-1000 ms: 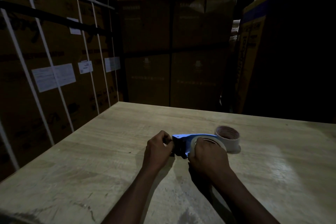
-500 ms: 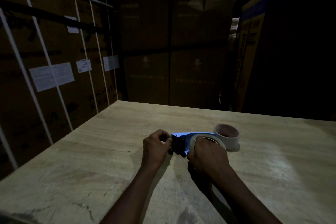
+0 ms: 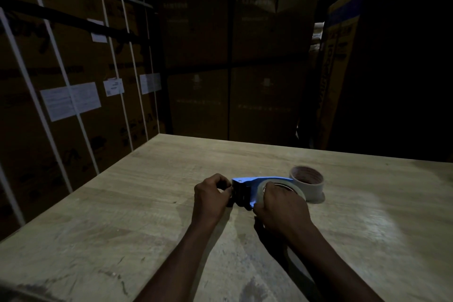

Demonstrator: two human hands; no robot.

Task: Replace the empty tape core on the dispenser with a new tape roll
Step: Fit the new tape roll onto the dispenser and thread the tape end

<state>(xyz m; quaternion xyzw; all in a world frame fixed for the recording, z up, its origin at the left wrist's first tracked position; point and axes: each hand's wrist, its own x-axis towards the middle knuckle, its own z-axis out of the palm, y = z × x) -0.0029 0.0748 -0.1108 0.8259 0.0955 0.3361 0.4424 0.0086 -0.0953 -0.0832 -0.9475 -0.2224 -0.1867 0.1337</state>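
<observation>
Two hands meet at the blue dispenser, near your table's middle, long axis running 9 to 3 o'clock, dark head toward 9. Your left hand pinches that head; your right hand curls over the mounted roll. At 2 o'clock, a pale round core lies flat.

Two bare forearms enter from the bottom edge, no sleeves visible up to the frame edge. Left hand bare: no glove, no ring or watch seen. Right hand bare too, no glove, wrist uncovered, no band. Knuckles and finger outlines visible on both; nails too dim to make out. Lighting low, fine detail lost.
</observation>
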